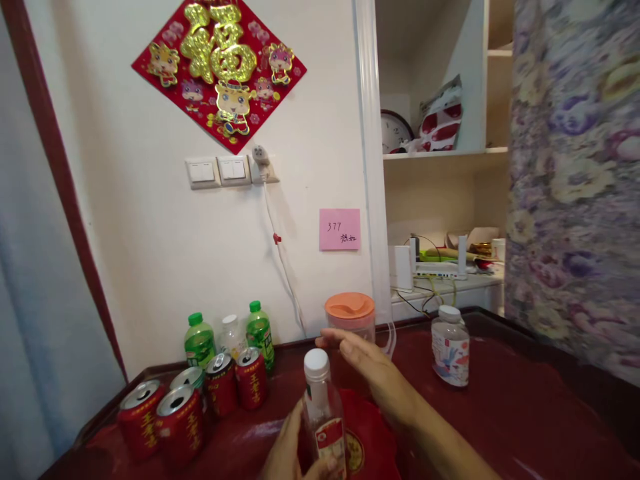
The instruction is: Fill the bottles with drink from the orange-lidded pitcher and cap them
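A clear bottle (325,400) with a white cap and a red-and-white label stands near the bottom middle. My left hand (290,447) is wrapped round its lower part, the thumb across the label. To the right of the cap is my right hand (363,357), fingers stretched out and holding nothing; it looks apart from the bottle. Behind the right hand is a clear pitcher with an orange lid (350,305), partly hidden by the fingers. A red tray or dish with a gold emblem (355,452) lies beneath and beside the bottle.
Several red drink cans (180,427) are grouped at the left of the dark red table (520,400). Green bottles (260,333) stand behind them by the wall. A white-capped jar (451,347) stands at the right. Shelves hold a router (440,269).
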The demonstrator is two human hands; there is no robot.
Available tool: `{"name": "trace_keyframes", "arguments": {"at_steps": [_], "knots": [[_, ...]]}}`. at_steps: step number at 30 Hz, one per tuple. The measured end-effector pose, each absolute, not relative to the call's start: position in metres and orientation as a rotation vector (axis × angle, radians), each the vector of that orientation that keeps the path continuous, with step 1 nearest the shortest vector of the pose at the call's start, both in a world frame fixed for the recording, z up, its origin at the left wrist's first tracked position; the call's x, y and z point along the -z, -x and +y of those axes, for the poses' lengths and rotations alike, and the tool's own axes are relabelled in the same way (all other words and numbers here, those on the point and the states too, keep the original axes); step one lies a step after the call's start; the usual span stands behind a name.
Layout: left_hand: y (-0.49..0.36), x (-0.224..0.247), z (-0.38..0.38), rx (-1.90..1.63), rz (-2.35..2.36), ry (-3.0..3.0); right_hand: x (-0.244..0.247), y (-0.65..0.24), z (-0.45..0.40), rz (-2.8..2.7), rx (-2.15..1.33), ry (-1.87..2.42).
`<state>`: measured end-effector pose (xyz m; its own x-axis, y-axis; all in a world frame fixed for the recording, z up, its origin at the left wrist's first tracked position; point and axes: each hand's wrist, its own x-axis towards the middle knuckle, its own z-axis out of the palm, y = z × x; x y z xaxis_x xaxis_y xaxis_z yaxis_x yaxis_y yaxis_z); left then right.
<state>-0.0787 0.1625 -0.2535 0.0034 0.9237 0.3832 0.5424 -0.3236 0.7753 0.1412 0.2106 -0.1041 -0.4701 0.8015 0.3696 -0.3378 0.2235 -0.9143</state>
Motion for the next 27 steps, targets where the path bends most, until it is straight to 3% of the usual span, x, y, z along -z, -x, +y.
{"name": "trace_keyframes", "arguments": {"at_steps": [5, 16, 27], "knots": [[0.08, 0.256, 0.162, -1.254, 1.475, -1.923, 0.107, -0.136, 0.209, -1.564, -1.537, 0.433], [0.071, 0.247, 0.156, -1.277, 1.547, -1.872, 0.123, -0.115, 0.209, -1.525, -1.211, 0.56], [0.061, 0.24, 0.155, -1.297, 1.527, -1.738, 0.12, -0.11, 0.201, -1.469, -1.239, 0.547]]}}
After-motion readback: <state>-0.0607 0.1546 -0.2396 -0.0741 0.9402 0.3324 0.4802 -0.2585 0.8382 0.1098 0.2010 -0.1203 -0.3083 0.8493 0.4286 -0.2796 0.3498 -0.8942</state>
